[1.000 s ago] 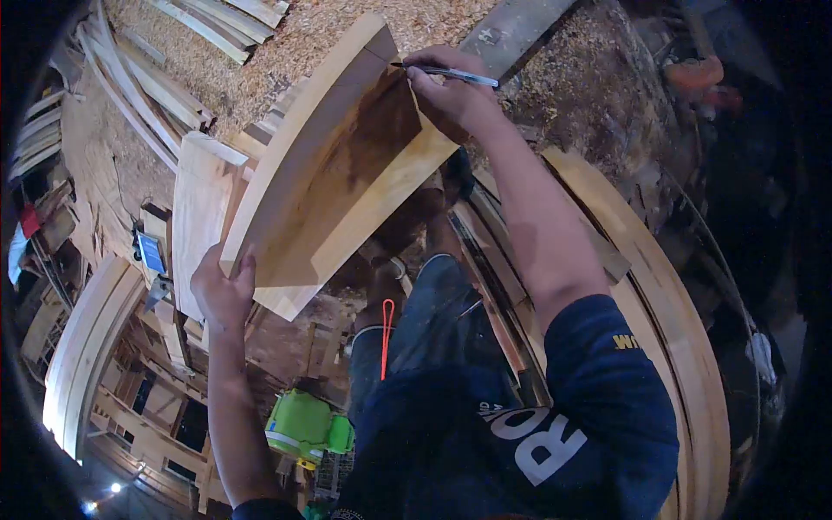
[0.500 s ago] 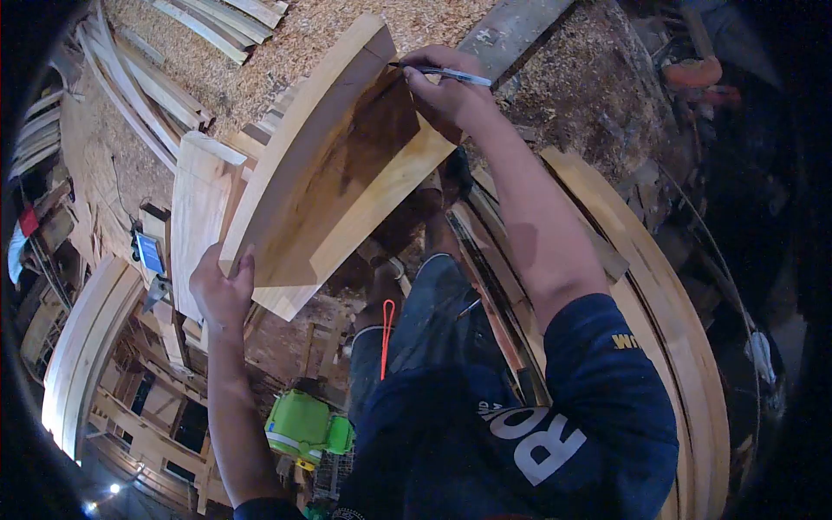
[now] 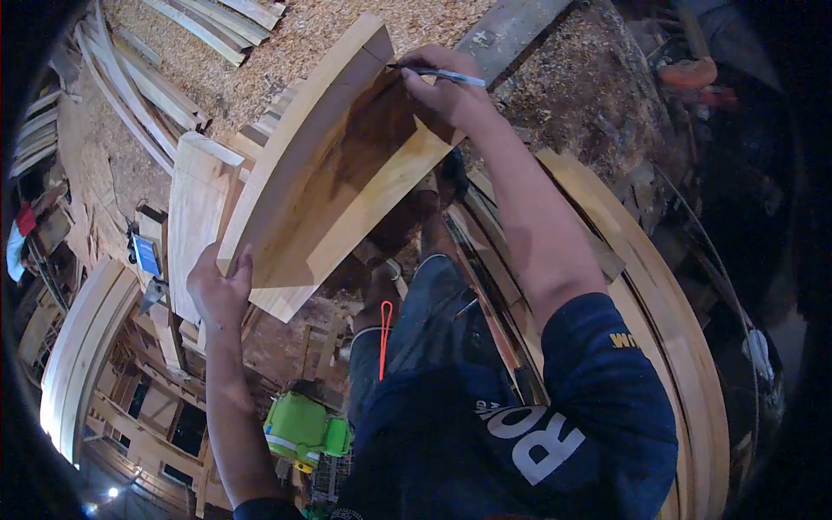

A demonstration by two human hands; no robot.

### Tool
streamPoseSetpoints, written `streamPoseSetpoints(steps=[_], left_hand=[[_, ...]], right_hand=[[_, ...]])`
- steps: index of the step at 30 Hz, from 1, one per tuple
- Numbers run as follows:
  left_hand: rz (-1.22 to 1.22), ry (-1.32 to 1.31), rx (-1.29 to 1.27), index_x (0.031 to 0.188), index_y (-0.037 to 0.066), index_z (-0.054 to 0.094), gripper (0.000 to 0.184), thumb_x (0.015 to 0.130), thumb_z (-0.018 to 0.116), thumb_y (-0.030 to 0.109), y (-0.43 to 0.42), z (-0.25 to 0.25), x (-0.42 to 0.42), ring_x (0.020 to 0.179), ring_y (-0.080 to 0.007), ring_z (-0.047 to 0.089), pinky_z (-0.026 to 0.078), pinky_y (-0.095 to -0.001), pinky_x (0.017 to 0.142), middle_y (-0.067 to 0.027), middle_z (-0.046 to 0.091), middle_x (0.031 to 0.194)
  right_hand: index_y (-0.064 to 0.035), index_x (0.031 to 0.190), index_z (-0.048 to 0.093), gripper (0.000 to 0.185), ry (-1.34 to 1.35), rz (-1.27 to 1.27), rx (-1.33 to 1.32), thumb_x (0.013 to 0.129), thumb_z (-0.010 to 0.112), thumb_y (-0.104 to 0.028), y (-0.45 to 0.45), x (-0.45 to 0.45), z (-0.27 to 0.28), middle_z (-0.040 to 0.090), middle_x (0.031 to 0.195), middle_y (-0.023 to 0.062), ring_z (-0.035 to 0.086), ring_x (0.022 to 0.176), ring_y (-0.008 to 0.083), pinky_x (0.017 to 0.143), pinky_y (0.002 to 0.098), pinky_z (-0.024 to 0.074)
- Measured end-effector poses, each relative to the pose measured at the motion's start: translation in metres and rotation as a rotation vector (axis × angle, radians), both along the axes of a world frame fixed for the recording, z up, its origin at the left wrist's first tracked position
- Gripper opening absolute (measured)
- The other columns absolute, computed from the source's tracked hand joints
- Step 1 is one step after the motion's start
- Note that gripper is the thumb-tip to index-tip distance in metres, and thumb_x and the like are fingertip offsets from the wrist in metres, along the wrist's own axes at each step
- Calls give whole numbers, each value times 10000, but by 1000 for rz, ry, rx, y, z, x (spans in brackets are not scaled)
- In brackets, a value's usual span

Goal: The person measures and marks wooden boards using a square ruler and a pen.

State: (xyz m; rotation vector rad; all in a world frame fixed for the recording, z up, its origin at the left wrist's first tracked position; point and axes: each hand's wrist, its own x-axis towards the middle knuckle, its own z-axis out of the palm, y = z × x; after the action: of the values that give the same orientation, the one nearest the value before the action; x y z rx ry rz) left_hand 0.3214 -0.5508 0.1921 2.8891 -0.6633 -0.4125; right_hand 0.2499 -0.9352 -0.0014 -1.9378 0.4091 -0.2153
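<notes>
A curved wooden piece (image 3: 299,143) stands on edge on a wide flat board (image 3: 347,230), slanting from lower left to upper right. My left hand (image 3: 220,284) grips the lower left end of the curved piece, thumb on its inner side. At the far upper end, my right hand (image 3: 444,82) holds a marker pen (image 3: 442,75) between thumb and fingers. The pen's dark tip meets the inner face of the curved piece near its top end. A thin dark line shows on the wood by that end.
Wood shavings (image 3: 234,78) cover the ground ahead. Long curved planks (image 3: 667,321) lie at my right, and a stacked curved beam (image 3: 82,355) at the left. A bright green object (image 3: 299,425) sits near my legs. A small blue-screened device (image 3: 146,254) is at left.
My right hand and the pen have shifted very slightly left. The whole view has moved a little; the left hand keeps its grip on the curved piece.
</notes>
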Motion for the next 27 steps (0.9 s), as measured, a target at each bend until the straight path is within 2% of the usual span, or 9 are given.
streamPoseSetpoints(steps=[7,13,19,22,25,27], left_hand=[[17,37,-27,1003,-11,721,270,811,806,158,1,-1,1,780,-410,704,552,-436,705,-212,714,844],[-44,-35,-30,980,-6,722,248,806,809,148,6,-4,2,779,-396,710,553,-430,703,-205,719,847],[-35,-11,-40,976,-2,718,251,797,821,142,3,-2,1,745,-393,701,549,-425,676,-197,714,833],[-13,10,-69,970,-4,718,247,797,819,141,7,-4,2,737,-399,696,549,-427,674,-200,710,824],[-3,10,-100,974,-6,718,263,790,825,149,19,-13,2,737,-404,691,548,-434,676,-201,706,820],[7,56,-63,1022,-40,712,345,820,827,215,14,-6,4,766,-375,721,562,-422,708,-222,725,846]], right_hand=[[-50,1080,741,222,12,-15,-1,877,741,-140,1,1,4,745,998,105,715,927,215,850,341,566],[-42,1093,732,226,46,-4,105,881,732,-122,0,-1,13,745,992,102,714,932,201,846,336,566],[-39,1088,729,223,-19,18,-7,875,732,-103,0,0,5,745,990,107,714,929,208,846,330,567],[-40,1092,729,226,19,33,17,875,734,-104,-2,0,8,747,997,110,720,935,213,854,331,570],[-39,1093,728,226,3,4,13,876,734,-104,1,1,5,748,999,115,724,941,212,859,330,573],[-36,1091,727,222,23,13,17,879,731,-103,1,2,7,748,998,116,726,940,213,858,329,574]])
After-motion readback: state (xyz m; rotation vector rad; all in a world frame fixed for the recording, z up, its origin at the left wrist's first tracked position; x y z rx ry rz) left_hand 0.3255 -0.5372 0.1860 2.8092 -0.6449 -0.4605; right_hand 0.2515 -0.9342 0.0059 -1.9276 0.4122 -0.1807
